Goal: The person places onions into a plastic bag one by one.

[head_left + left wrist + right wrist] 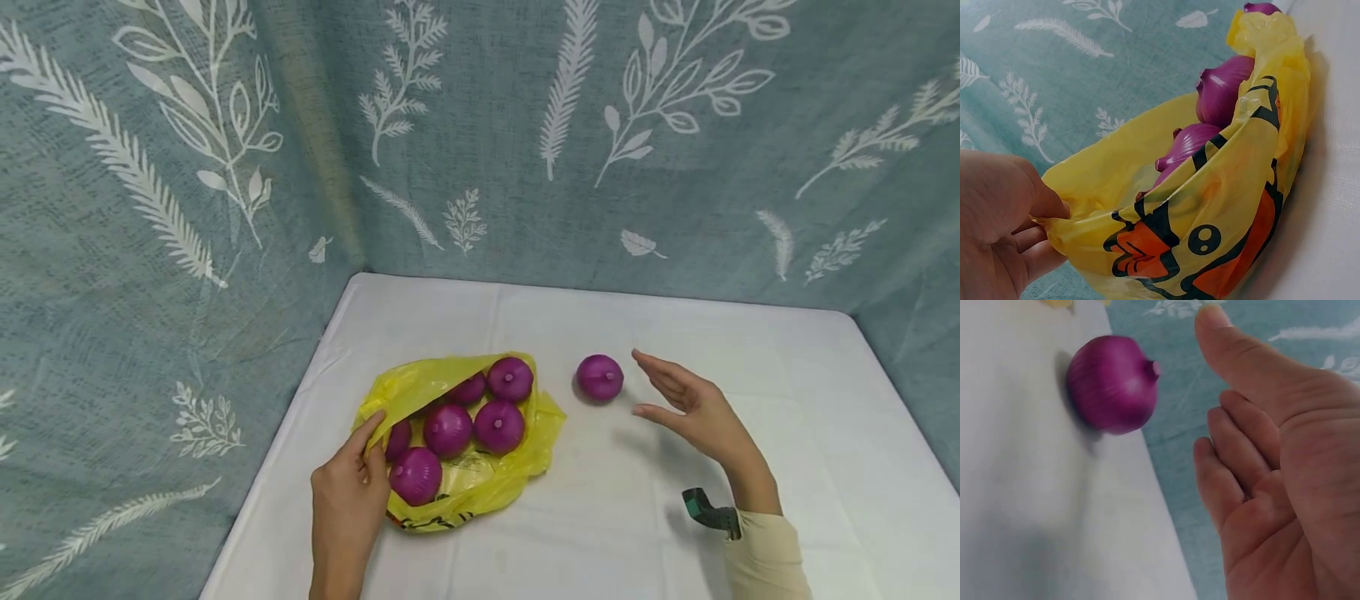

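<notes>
A yellow plastic bag [487, 492] lies with its mouth spread on the white table, and several purple onions [447, 431] sit inside it. My left hand [349, 492] pinches the bag's rim at its left side between thumb and fingers. In the left wrist view the bag [1210, 250] shows a black and orange print. One loose onion [600, 378] rests on the table to the right of the bag. Just right of that onion, my right hand [697, 412] hovers with fingers and thumb apart, touching nothing. The right wrist view shows the same onion [1113, 384] apart from the fingers.
A white cloth covers the table [600, 533]. Blue-green curtains [480, 167] with white leaf prints hang behind it and along both sides. A small dark camera mount [712, 514] sticks out at the right wrist, by a beige sleeve [767, 554].
</notes>
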`<state>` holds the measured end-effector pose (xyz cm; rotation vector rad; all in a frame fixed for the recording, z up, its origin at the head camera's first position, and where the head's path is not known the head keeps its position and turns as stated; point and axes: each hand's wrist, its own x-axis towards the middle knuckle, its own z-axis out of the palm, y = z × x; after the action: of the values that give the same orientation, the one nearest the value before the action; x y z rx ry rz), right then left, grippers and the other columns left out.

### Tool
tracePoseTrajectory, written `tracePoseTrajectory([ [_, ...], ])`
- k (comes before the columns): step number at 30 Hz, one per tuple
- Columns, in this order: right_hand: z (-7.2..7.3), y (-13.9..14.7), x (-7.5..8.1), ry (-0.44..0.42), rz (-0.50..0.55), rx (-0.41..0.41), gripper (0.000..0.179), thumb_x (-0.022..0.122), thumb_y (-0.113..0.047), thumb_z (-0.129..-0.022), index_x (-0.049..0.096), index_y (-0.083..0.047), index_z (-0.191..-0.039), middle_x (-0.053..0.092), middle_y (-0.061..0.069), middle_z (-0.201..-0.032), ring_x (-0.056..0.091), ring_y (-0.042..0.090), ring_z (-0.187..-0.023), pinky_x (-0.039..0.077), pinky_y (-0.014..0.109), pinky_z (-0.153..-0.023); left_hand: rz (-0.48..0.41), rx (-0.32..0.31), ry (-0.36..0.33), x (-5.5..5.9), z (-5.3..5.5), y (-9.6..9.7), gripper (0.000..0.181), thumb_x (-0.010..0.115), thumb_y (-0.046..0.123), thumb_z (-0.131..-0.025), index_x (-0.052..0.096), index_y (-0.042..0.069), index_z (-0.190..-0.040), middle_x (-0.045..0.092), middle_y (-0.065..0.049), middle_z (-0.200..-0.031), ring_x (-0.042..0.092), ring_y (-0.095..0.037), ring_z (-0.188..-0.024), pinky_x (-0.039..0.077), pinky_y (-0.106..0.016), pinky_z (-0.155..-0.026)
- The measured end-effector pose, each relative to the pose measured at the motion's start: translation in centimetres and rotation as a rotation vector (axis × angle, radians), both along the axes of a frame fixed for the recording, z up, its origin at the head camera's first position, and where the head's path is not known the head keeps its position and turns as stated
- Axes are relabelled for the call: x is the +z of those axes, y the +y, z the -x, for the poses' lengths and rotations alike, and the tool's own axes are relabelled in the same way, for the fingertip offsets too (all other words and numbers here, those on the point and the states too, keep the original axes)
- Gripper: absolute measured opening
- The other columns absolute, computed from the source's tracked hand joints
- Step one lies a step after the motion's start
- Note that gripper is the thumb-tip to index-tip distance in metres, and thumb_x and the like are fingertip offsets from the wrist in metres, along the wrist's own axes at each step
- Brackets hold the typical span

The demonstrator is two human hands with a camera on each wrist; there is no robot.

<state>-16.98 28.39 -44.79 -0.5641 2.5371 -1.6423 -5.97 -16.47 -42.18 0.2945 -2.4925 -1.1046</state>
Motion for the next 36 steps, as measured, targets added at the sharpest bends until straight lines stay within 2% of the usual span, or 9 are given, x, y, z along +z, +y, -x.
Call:
tracePoseTrajectory([
  [4, 0.8, 0.1, -0.6, -0.032, -0.032, 0.012, 0.078, 0.085, -0.017, -0.091, 0.048, -0.027, -0.16, 0.046, 0.0, -0.165, 0.045, 0.018, -0.148, 0.039, 0.017, -0.11, 0.006, -0.003, 0.002, -0.1, 0.0, -0.1, 0.041, 0.062, -0.005, -0.099, 0.073, 0.009, -0.136, 0.079, -0.018, -0.092, 0.051, -0.007, -0.054, 0.04, -0.022, -0.044],
  [6, 1.1, 0.1, -0.9, -0.044, -0.05, 0.013, 0.08, 0.085, -0.019, -0.091, 0.047, -0.028, -0.161, 0.045, -0.001, -0.166, 0.044, 0.022, -0.149, 0.038, 0.016, -0.11, 0.01, -0.007, 0.0, 0.0, 0.0, -0.2, 0.042, 0.062, -0.006, -0.099, 0.073, 0.01, -0.136, 0.078, -0.015, -0.085, 0.047, -0.006, -0.051, 0.038, -0.022, -0.043],
  [8, 1.6, 0.0, -1.1, -0.055, -0.061, 0.019, 0.081, 0.085, -0.021, -0.091, 0.045, -0.027, -0.162, 0.043, -0.001, -0.166, 0.043, 0.025, -0.15, 0.038, 0.015, -0.11, 0.007, -0.013, 0.004, 0.0, -0.1, -0.2, 0.043, 0.062, -0.006, -0.098, 0.073, 0.01, -0.136, 0.078, -0.016, -0.086, 0.046, -0.006, -0.052, 0.037, -0.022, -0.043],
  [11, 2.2, -0.2, -1.4, -0.063, -0.066, 0.037, 0.084, 0.086, -0.022, -0.091, 0.043, -0.027, -0.163, 0.041, 0.0, -0.167, 0.041, 0.027, -0.152, 0.036, 0.015, -0.111, 0.013, -0.016, 0.006, 0.1, -0.1, -0.3, 0.043, 0.063, -0.006, -0.098, 0.073, 0.01, -0.137, 0.079, -0.018, -0.095, 0.057, -0.009, -0.06, 0.043, -0.022, -0.048],
  [13, 2.5, -0.4, -1.6, -0.069, -0.069, 0.049, 0.086, 0.086, -0.023, -0.09, 0.042, -0.027, -0.163, 0.04, 0.0, -0.168, 0.04, 0.028, -0.152, 0.036, 0.015, -0.111, 0.017, -0.019, 0.01, 0.2, 0.0, -0.3, 0.042, 0.063, -0.006, -0.098, 0.072, 0.009, -0.137, 0.079, -0.02, -0.107, 0.064, -0.014, -0.068, 0.048, -0.024, -0.053],
  [15, 2.8, -0.6, -1.7, -0.074, -0.081, 0.06, 0.087, 0.086, -0.024, -0.09, 0.041, -0.028, -0.164, 0.038, 0.001, -0.169, 0.039, 0.03, -0.153, 0.035, 0.015, -0.111, 0.025, -0.021, 0.013, 0.2, 0.0, -0.3, 0.042, 0.063, -0.006, -0.098, 0.072, 0.008, -0.137, 0.078, -0.021, -0.111, 0.068, -0.017, -0.074, 0.051, -0.025, -0.057],
  [24, 3.8, -1.6, -2.0, -0.095, -0.139, 0.113, 0.095, 0.089, -0.028, -0.088, 0.035, -0.031, -0.166, 0.035, -0.004, -0.171, 0.034, 0.028, -0.155, 0.035, 0.031, -0.118, 0.028, -0.016, 0.02, 0.2, 0.0, -0.5, 0.042, 0.063, -0.007, -0.098, 0.072, 0.008, -0.136, 0.077, -0.023, -0.111, 0.068, -0.018, -0.072, 0.05, -0.026, -0.055],
  [30, 4.1, -2.2, -2.4, -0.073, -0.171, 0.101, 0.098, 0.09, -0.032, -0.086, 0.035, -0.024, -0.167, 0.037, 0.003, -0.17, 0.037, 0.033, -0.154, 0.035, 0.047, -0.117, 0.023, -0.017, 0.016, 0.3, 0.0, -0.6, 0.042, 0.063, -0.007, -0.098, 0.073, 0.008, -0.136, 0.077, -0.023, -0.111, 0.065, -0.017, -0.069, 0.047, -0.025, -0.052],
  [36, 4.4, -2.5, -2.7, -0.057, -0.2, 0.091, 0.097, 0.089, -0.034, -0.086, 0.036, -0.023, -0.166, 0.038, 0.006, -0.17, 0.039, 0.035, -0.153, 0.035, 0.049, -0.117, 0.022, -0.013, 0.017, 0.2, 0.0, -0.6, 0.042, 0.063, -0.007, -0.098, 0.073, 0.008, -0.135, 0.078, -0.023, -0.109, 0.062, -0.015, -0.066, 0.047, -0.023, -0.051],
])
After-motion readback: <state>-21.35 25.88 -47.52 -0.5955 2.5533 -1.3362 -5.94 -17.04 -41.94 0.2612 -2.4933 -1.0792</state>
